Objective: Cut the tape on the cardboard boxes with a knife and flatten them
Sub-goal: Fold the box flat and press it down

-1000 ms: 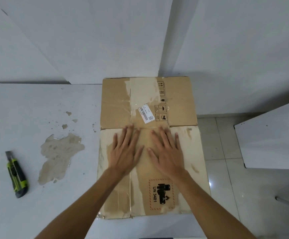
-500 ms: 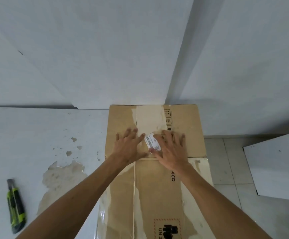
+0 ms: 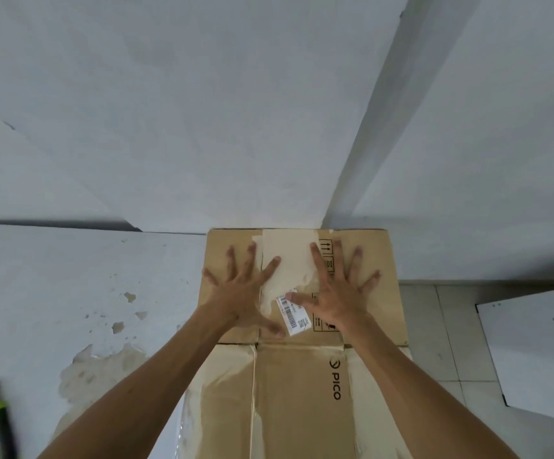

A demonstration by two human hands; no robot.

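Both my left hand (image 3: 245, 293) and right hand (image 3: 338, 293) press flat, fingers spread, on the far panel of the cardboard box (image 3: 368, 326), long axis running away from me.

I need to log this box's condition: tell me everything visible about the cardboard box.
The cardboard box lies flattened on the white table, brown, with torn pale patches, tape remnants, a PICO logo and a barcode label. Its far panel reaches the wall. The left hand and right hand press flat on that panel, fingers spread.
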